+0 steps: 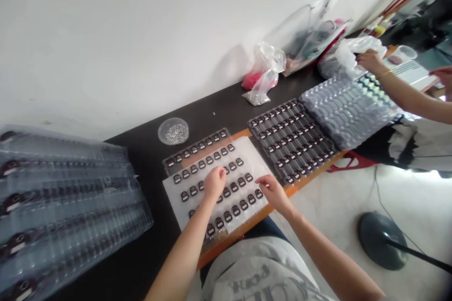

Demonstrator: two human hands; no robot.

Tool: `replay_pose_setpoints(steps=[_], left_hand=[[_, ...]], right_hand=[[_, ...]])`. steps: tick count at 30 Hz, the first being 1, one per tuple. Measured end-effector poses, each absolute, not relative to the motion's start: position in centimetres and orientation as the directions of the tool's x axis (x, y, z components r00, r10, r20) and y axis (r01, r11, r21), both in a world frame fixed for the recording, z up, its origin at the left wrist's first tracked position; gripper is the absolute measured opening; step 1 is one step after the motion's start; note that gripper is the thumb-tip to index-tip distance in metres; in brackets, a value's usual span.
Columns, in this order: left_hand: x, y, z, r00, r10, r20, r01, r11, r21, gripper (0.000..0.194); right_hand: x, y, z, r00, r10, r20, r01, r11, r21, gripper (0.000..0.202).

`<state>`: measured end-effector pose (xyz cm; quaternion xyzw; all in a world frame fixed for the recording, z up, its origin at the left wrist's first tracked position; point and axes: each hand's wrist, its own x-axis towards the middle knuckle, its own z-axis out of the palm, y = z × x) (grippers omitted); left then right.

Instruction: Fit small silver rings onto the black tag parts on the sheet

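Observation:
A white sheet [215,167] carrying rows of small dark tags lies over a clear ribbed tray [229,131] in front of me. Above the middle of the sheet is my left hand [215,181], its fingers curled together; whatever they hold is too small to make out. My right hand [273,190] hovers at the sheet's right edge, near the end tags, thumb and forefinger brought close; anything between them cannot be made out. A round clear dish [173,131] of tiny silvery pieces stands behind the sheet to the left.
Stacked trays [70,207] rise at the left. Another tray of dark tags [291,141] lies right of the sheet. Plastic bags [263,75] lean by the wall. A person's hand [370,62] works over trays at the right. A black stand base [381,240] is on the floor.

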<state>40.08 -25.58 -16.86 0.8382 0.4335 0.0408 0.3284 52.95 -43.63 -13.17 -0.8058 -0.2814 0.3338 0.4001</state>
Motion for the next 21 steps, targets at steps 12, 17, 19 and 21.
replay_pose_setpoints(steps=[12,17,19,21], left_hand=[[40.7,-25.9,-18.2,0.776,0.630,-0.022,0.614,-0.748,0.251,0.026],[40.5,-25.9,-18.6,0.790,0.613,0.018,0.597,-0.777,0.201,0.026],[40.4,-25.9,-18.8,0.796,0.605,0.038,0.588,-0.786,0.190,0.026],[40.4,-25.9,-18.9,0.797,0.602,0.042,0.586,-0.789,0.186,0.026]], right_hand=[[53.7,-45.7,-14.2,0.643,0.670,-0.370,0.082,-0.542,-0.837,0.020],[53.9,-45.9,-14.1,0.644,0.667,-0.373,0.075,-0.541,-0.838,0.020],[54.0,-46.0,-14.2,0.642,0.669,-0.375,0.071,-0.539,-0.839,0.020],[54.0,-46.0,-14.4,0.639,0.670,-0.378,0.068,-0.538,-0.840,0.020]])
